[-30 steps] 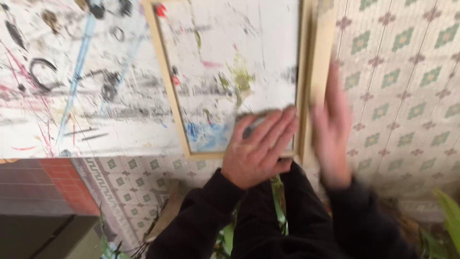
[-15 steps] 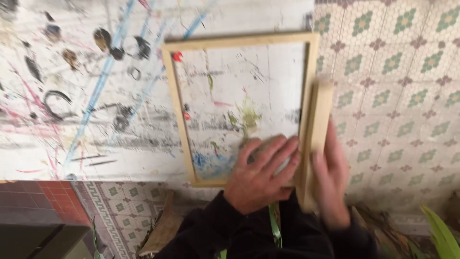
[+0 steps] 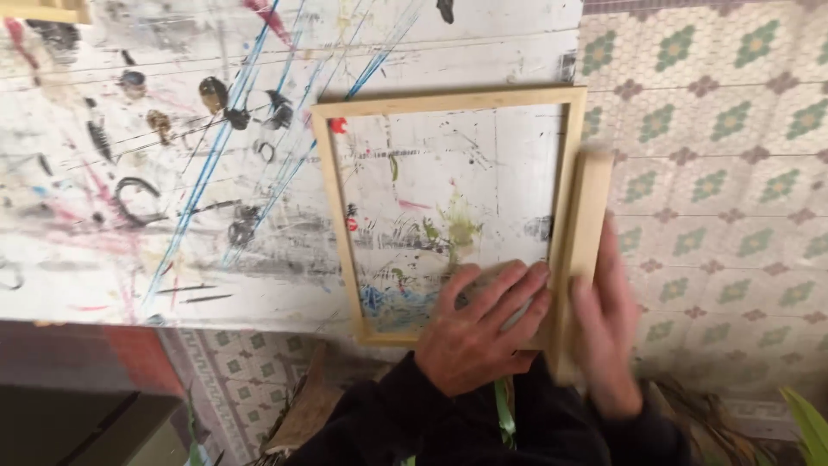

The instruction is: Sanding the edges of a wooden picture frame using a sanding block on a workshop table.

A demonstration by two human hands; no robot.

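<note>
A light wooden rectangular frame (image 3: 336, 207) lies flat on a paint-stained white tabletop (image 3: 172, 173), at its right end. My left hand (image 3: 479, 332) presses flat on the frame's lower right corner, fingers spread over the table surface inside it. My right hand (image 3: 608, 332) holds a short wooden block (image 3: 586, 233) against the outer side of the frame's right rail. The block stands on edge along the rail. Both sleeves are black.
The table's right edge ends just past the frame, above a floor of green and pink patterned tiles (image 3: 716, 173). A dark box (image 3: 78, 423) sits at lower left. Green leaves (image 3: 806, 423) show at lower right. Another wooden piece (image 3: 47, 10) lies at the top left corner.
The view has shifted so the whole frame is in sight. My left hand stays on the lower right corner; my right hand with the block has settled against the right rail.
</note>
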